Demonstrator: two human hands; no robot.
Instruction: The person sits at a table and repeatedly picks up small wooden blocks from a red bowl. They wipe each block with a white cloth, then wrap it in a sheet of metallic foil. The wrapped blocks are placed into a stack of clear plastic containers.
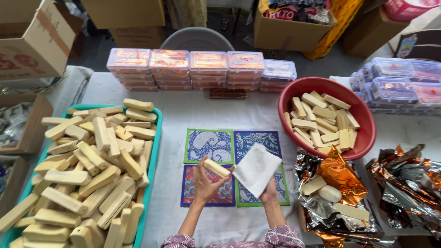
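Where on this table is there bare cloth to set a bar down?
Bare white cloth lies between the stacked clear boxes, the teal tray and the patterned mats, and again below the mats around the forearms. The right side is crowded: red bowl, crumpled foil.

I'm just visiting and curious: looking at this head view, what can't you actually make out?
- Clear lidded boxes, head view: the orange contents blur behind the lids.
- Teal tray: its lower end runs off the frame's bottom edge, and the piled pale bars hide its floor.
- Right hand: the white sheet it holds hides its fingers.
- Left hand: only its back shows around the pale bar.
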